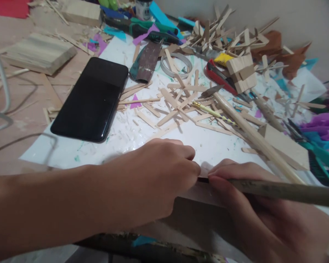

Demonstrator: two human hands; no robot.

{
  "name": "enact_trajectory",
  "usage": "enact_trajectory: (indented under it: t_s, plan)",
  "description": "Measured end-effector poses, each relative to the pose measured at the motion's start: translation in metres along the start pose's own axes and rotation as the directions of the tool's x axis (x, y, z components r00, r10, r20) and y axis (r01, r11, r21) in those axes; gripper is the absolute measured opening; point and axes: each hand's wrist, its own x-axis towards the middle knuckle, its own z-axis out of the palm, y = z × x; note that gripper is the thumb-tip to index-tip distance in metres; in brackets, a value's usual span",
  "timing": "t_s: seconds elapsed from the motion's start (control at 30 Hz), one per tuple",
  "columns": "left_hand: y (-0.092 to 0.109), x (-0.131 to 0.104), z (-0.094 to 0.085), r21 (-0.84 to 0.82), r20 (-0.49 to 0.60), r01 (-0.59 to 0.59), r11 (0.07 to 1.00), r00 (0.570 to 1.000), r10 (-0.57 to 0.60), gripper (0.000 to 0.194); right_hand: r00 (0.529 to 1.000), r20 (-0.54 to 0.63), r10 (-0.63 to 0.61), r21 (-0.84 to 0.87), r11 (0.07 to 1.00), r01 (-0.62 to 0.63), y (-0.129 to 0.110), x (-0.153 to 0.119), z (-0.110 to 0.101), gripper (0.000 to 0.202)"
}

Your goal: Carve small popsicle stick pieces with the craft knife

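Note:
My right hand (263, 208), at the lower right, is closed around a long wooden-handled tool (285, 191). The handle runs out past the right edge, and a thin dark end shows by the fingertips. Just left of it, my left hand (167, 171) is closed with its fingers curled under, close to that dark end. Whatever the left fingers grip is hidden. Both hands are at the near edge of the table, over white paper (131, 146). Beyond them lie scattered craft sticks (175, 106).
A black phone (91, 98) lies left of the sticks. Behind are a tape roll (176, 65), a red cutter (220, 76) and wooden blocks (41, 53). Another wooden rod (257, 137) slants toward my right hand. Green-handled scissors (320, 157) sit at the right, a white cable (4, 80) at the left.

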Motion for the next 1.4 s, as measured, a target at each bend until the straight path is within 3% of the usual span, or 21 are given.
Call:
enact_trajectory:
  t_s: [0.47, 0.63, 0.73, 0.9, 1.07, 1.23, 1.4]
  plan:
    - [0.002, 0.000, 0.000, 0.035, -0.101, -0.070, 0.997, 0.992, 0.073, 0.026, 0.996, 0.042, -0.079, 0.022, 0.997, 0.079, -0.006, 0.009, 0.001, 0.022]
    - [0.002, 0.003, -0.001, 0.035, -0.064, -0.072, 0.997, 0.995, 0.074, 0.025, 0.991, 0.091, -0.095, 0.011, 0.996, 0.094, -0.004, 0.007, -0.001, 0.022]
    - [0.003, 0.004, -0.003, 0.031, -0.037, -0.047, 0.998, 0.998, 0.048, 0.025, 0.995, 0.034, -0.095, -0.046, 0.994, 0.097, -0.002, 0.005, 0.000, 0.019]
    - [0.003, 0.003, -0.003, 0.027, -0.035, -0.036, 0.999, 0.999, 0.036, 0.023, 0.993, -0.120, 0.000, -0.009, 1.000, -0.001, 0.001, 0.007, 0.003, 0.018]
    - [0.001, 0.003, 0.000, 0.056, -0.067, -0.049, 0.997, 0.996, 0.053, 0.023, 0.991, -0.064, 0.117, 0.087, 0.990, -0.111, 0.003, 0.009, 0.004, 0.027]
    - [0.001, 0.001, 0.001, 0.014, -0.098, -0.047, 0.999, 0.994, 0.048, 0.023, 0.995, -0.009, -0.095, -0.018, 0.995, 0.095, 0.006, 0.000, 0.004, 0.015]
    - [0.002, 0.002, -0.001, 0.026, -0.081, -0.040, 0.999, 0.996, 0.042, 0.022, 0.992, -0.069, -0.109, -0.097, 0.990, 0.103, 0.007, -0.003, 0.005, 0.014]
